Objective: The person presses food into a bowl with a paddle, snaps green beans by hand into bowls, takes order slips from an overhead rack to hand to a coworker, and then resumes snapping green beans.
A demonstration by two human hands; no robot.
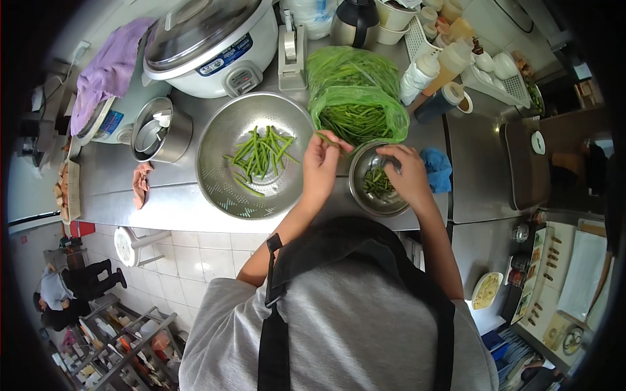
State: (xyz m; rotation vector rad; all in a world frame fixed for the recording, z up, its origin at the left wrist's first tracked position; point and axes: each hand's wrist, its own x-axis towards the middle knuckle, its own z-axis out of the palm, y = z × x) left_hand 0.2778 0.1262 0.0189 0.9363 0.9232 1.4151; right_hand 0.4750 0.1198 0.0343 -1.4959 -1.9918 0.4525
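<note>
My left hand (pixel 322 163) pinches a green bean (pixel 328 140) between thumb and fingers, just left of the small metal bowl. Over that bowl (pixel 354 183), my right hand (pixel 405 171) has its fingers curled; whether they hold a small piece cannot be made out. Short bean ends (pixel 377 182) lie inside the bowl. A wide metal colander (pixel 215 156) to the left holds long green beans (pixel 262 153). Behind my hands, an open green plastic bag (pixel 352 68) is full of green beans (pixel 355 120).
Behind the colander stand a rice cooker (pixel 208 52) and a tape dispenser (pixel 291 62). A metal pot (pixel 176 140) and pink cloth (pixel 141 184) are at left. Bottles (pixel 451 65) and a blue cloth (pixel 435 171) are right. A person (pixel 59 287) is far lower left.
</note>
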